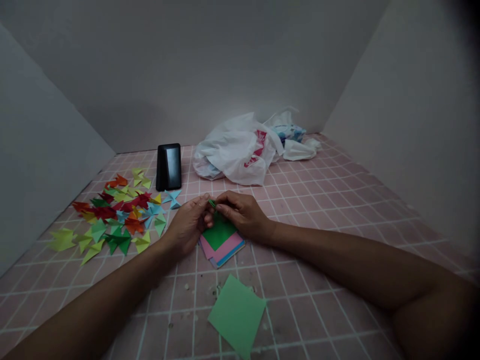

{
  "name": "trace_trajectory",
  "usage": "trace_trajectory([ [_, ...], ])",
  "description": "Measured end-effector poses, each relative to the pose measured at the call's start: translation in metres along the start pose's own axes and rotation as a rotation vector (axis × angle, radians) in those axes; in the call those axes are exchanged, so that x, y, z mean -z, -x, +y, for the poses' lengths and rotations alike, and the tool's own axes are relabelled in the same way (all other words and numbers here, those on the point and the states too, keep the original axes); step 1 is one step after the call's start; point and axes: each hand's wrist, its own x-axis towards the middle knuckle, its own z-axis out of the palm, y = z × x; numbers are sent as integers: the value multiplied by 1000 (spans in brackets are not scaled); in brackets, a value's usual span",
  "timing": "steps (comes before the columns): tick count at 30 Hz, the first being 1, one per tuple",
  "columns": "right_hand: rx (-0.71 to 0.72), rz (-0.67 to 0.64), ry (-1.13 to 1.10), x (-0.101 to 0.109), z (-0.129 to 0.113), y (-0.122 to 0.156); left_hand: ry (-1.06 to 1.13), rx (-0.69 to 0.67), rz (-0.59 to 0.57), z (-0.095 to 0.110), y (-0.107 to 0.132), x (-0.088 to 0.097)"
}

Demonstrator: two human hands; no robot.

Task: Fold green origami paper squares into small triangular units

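Head view: where is the green piece [212,203]?

Pinched between the left hand [189,220] and the right hand [243,214], just above the stack [222,237]. Both hands are narrow, thumb and fingertips close together on it.

How would it handle?

Light, I'd judge, with next to no weight. It looks like thin paper: soft in one layer, stiffer where folds double up. Probably not slippery. The fingers cover most of it, so I can't tell its full shape.

Fragile?

Likely, at the tips and along the creases. A hard tug could tear it, and a clumsy squeeze could leave a stray crease. I'd hold it by the thick folded edge, one thumb and forefinger at each side.

And the loose sheet [238,315]?

Flat on the pink surface [318,322], nearer the body than the stack. It should be limp across the middle, so lift it by a corner. The stack might fan apart if gripped by one sheet; two opposite edges are safer.

What about the folded shapes [118,241]?

They lie strewn to the left, near the phone [168,167], some overlapping. Their points look easily bent; I'd take each by its middle.
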Motion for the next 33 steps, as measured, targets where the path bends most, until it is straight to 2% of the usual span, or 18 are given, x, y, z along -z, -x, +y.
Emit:
trace_trajectory([
  [4, 61, 37, 106, 0, 1, 1, -143, -67, 3, -1, 2, -1],
  [8, 131, 86, 188, 0, 3, 2, -433, -185, -57, 0, 7, -2],
  [16, 156, 121, 251, -3, 0, 4, -910, -495, -49, 3, 15, -1],
  [25, 34, 166, 152, -5, 0, 3, -864, -559, 90, -5, 13, 1],
  [33, -23, 72, -7, -3, -6, 5, -831, -581, 145, -3, 14, -1],
])
